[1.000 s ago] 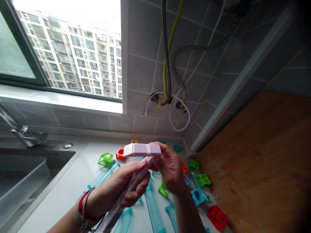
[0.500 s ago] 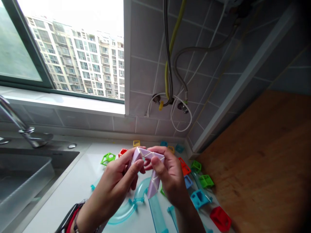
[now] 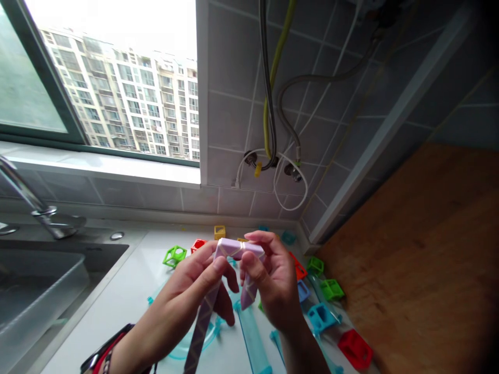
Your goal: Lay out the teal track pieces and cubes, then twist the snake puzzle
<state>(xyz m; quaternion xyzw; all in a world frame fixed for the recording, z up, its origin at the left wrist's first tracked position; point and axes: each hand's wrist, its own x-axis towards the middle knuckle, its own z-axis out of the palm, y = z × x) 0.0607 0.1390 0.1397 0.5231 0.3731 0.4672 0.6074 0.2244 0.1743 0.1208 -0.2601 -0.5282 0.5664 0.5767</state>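
I hold a lilac and white twist-snake puzzle [image 3: 234, 251] in both hands above the white counter [image 3: 120, 301]. My left hand [image 3: 195, 293] pinches its left bend; a long straight run of segments hangs down from there toward the lower edge. My right hand [image 3: 273, 283] grips the right bend, with a short run pointing down between thumb and fingers. The top of the puzzle forms a short flat bridge between the two hands.
Small open plastic cubes lie on the counter: green [image 3: 174, 256], red [image 3: 354, 349], blue [image 3: 318, 317], yellow [image 3: 220, 231]. Clear teal track pieces [image 3: 251, 340] lie beneath my hands. A sink [image 3: 35, 291] and tap [image 3: 27, 200] are left; a wooden board [image 3: 421, 270] stands right.
The flat straight top run has been folded: the puzzle now bends down on both sides. My left hand moved up from the lower shaft to the left bend.
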